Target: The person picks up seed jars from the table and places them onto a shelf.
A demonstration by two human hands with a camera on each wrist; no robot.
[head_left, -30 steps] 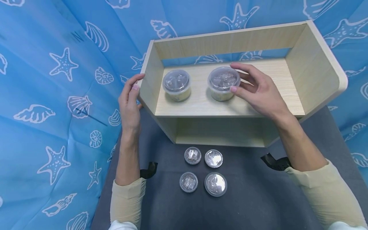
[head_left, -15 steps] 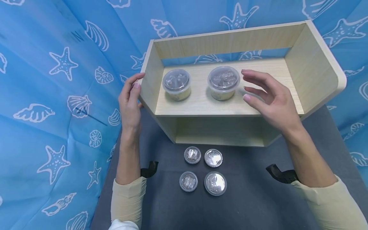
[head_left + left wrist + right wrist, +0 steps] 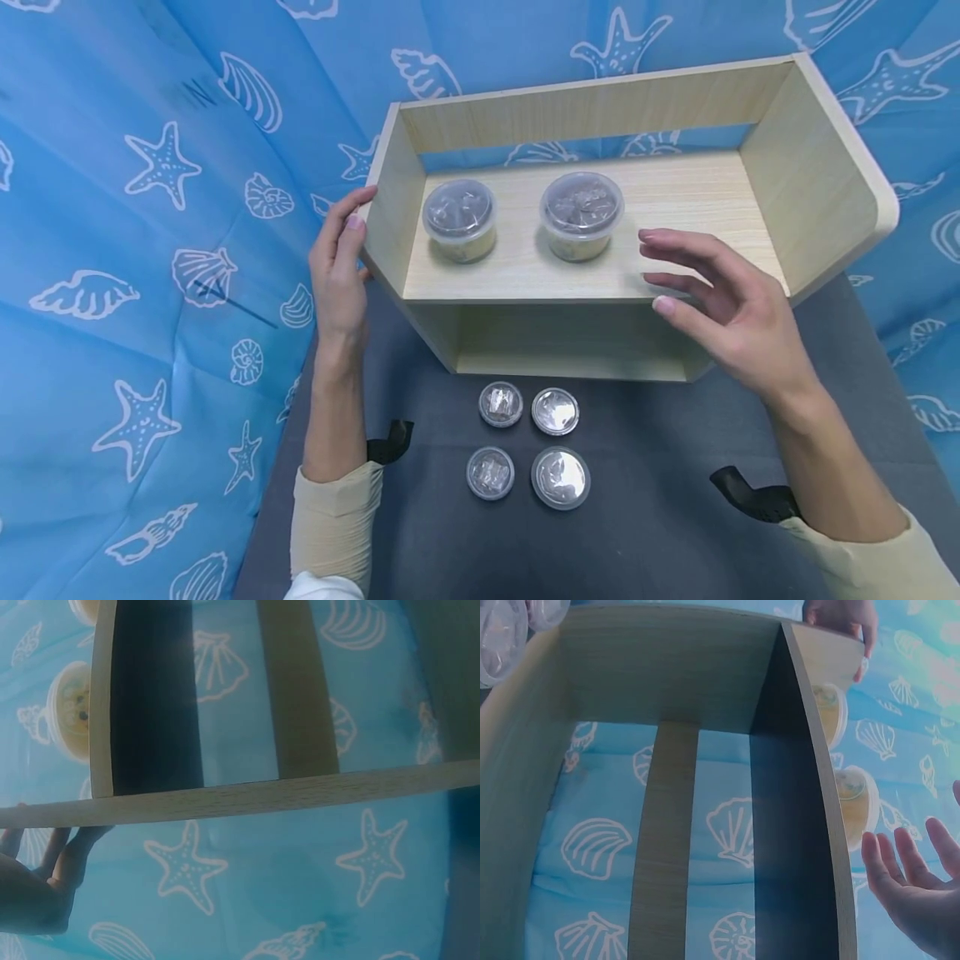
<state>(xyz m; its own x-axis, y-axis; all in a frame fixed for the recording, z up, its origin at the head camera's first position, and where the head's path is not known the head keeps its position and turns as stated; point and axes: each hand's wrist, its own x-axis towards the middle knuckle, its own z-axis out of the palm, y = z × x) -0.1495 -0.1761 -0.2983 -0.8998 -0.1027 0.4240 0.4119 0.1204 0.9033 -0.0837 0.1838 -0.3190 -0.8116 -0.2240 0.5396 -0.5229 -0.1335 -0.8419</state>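
Observation:
In the head view, my left hand (image 3: 339, 267) is at the left side panel of a pale wooden shelf unit (image 3: 570, 300); its fingertips and thumb touch the panel's edge and outer face. On the upper board stand two round clear tubs with lids: a left tub (image 3: 460, 221) and a right tub (image 3: 581, 217), both with yellowish contents. My right hand (image 3: 738, 312) hovers by the board's front edge, right of that second tub, fingers spread and loosely bent around nothing. The right wrist view shows this hand (image 3: 922, 900) apart from the nearer tub (image 3: 855, 806).
On the dark grey tabletop (image 3: 637, 533), in front of the unit, stand several smaller lidded cups, among them a front-right cup (image 3: 561, 477) and a back-left cup (image 3: 500, 404). A blue curtain (image 3: 172, 333) with shells and starfish hangs behind and to the left.
My right hand let go of the right tub and drew away to the right and toward me. The tub stays on the upper board. My left hand keeps its place on the panel.

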